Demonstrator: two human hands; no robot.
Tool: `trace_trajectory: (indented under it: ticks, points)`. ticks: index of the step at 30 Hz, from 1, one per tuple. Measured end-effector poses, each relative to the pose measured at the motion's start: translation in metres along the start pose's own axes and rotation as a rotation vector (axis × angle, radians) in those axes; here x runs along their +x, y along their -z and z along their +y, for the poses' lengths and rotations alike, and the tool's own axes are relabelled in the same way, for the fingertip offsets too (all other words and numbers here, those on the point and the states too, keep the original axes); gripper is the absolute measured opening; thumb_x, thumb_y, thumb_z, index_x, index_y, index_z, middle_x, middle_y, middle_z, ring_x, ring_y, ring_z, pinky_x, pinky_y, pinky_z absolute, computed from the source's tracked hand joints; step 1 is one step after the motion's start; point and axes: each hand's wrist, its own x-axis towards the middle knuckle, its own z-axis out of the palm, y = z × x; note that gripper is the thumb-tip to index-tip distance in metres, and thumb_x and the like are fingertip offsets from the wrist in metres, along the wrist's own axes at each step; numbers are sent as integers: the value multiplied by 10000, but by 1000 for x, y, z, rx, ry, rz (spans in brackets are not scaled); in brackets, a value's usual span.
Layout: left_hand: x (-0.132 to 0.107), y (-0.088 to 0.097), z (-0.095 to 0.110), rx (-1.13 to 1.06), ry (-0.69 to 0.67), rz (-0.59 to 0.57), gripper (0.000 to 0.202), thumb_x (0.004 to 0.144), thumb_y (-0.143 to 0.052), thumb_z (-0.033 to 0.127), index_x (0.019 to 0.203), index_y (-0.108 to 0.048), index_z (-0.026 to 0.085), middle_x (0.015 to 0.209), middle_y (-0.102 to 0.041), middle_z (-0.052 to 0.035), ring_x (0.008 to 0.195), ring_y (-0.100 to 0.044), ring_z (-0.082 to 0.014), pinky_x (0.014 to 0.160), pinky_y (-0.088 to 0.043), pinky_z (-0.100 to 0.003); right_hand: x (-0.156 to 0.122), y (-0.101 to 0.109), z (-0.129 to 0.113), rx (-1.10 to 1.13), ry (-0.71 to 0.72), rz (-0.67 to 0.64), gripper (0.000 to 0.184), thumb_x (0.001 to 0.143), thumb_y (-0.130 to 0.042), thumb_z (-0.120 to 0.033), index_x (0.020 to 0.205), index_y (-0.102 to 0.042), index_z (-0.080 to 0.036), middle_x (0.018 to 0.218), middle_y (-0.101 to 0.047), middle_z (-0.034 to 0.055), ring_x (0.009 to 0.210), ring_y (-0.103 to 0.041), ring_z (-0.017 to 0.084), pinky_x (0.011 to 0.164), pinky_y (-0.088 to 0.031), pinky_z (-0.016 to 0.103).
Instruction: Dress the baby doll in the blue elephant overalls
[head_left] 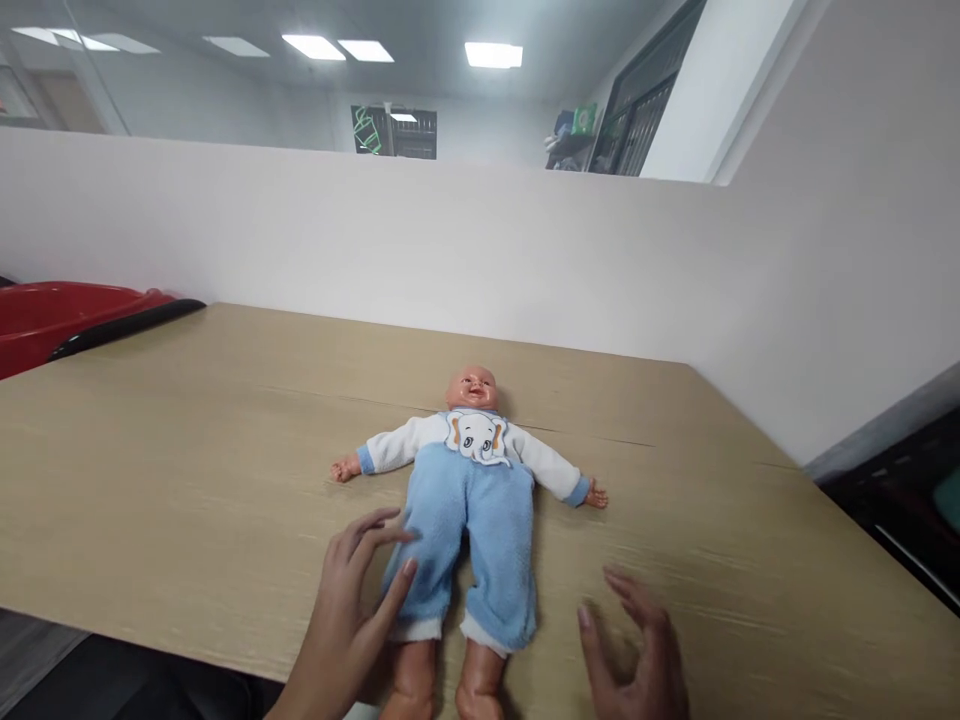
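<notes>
A baby doll [469, 500] lies on its back on the wooden table [225, 480], head toward the wall and arms spread out. It wears a blue and white fleece outfit with an elephant face [478, 437] on the chest. My left hand [358, 590] is beside and partly over the doll's trouser leg on the left, fingers apart and holding nothing; whether it touches the cloth I cannot tell. To the right of the doll, my right hand [637, 645] is above the table, thumb and fingers spread, with nothing in it. The doll's bare feet run off the bottom edge of the view.
A white wall [450, 250] with a wide window [480, 90] stands behind the table. Past the table's left end is a red plastic tub-like object [67, 310] with a black edge. A dark object [900, 490] stands beyond the right edge.
</notes>
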Motion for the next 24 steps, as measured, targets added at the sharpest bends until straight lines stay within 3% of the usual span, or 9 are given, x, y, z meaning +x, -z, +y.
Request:
trace_trajectory:
  ticks: [2, 5, 9, 12, 15, 18, 22, 24]
  points:
    - [23, -6, 19, 22, -79, 22, 237, 1010, -613, 442, 1177, -687, 292, 1390, -630, -101, 1334, -553, -352, 1124, -461, -606, 33, 0, 11, -73, -54, 11, 500, 970, -652, -496, 1366, -541, -210, 1269, -672, 177, 1135, -640, 376, 984, -507, 584]
    - [59, -26, 57, 71, -228, -121, 259, 1024, -604, 428, 1225, -655, 273, 1371, -646, -93, 1324, -543, -332, 1134, -438, -559, 86, -14, 24, -123, 1, -118, 632, 947, -644, -554, 1439, -489, -188, 1347, -651, 193, 1229, -606, 390, 1040, -468, 581]
    - [104, -75, 90, 225, -348, -344, 463, 941, -735, 468, 1300, -622, 199, 1391, -633, -151, 1342, -531, -364, 1148, -414, -539, 132, -42, 37, -225, 109, -439, 654, 878, -732, -465, 1433, -514, -197, 1334, -688, 159, 1183, -645, 340, 986, -474, 450]
    - [129, -116, 93, 369, -408, -509, 669, 813, -875, 442, 1338, -589, 142, 1414, -620, -202, 1352, -531, -378, 1165, -392, -511, 148, -52, 42, -376, 111, -529, 449, 833, -771, -316, 1242, -643, -183, 1165, -754, 141, 1068, -675, 310, 887, -437, 372]
    - [146, -146, 93, 384, -424, -555, 682, 718, -945, 356, 1270, -615, 129, 1366, -653, -215, 1295, -573, -391, 1150, -401, -508, 164, -45, 41, -413, 106, -520, 249, 790, -767, -246, 1023, -695, -196, 990, -768, 108, 989, -671, 309, 833, -396, 366]
    - [159, -162, 100, 358, -415, -525, 598, 748, -902, 269, 1248, -606, 125, 1339, -660, -241, 1289, -573, -419, 1131, -398, -550, 189, -26, 33, -420, 154, -474, 220, 765, -772, -281, 957, -691, -212, 953, -760, 101, 989, -649, 333, 858, -396, 404]
    - [182, -167, 114, 277, -379, -467, 392, 959, -677, 291, 1294, -561, 122, 1294, -682, -259, 1214, -639, -405, 1017, -483, -537, 220, 8, 9, -272, 364, -300, 245, 794, -750, -253, 1031, -694, -223, 1015, -751, 104, 1001, -644, 331, 913, -453, 463]
    - [196, -162, 119, 144, -363, -440, 363, 1029, -580, 351, 1330, -557, 152, 1284, -713, -209, 1172, -677, -361, 980, -521, -478, 225, 21, -5, -115, 397, -94, 378, 845, -746, -269, 1209, -656, -225, 1208, -715, 124, 1143, -634, 334, 989, -483, 495]
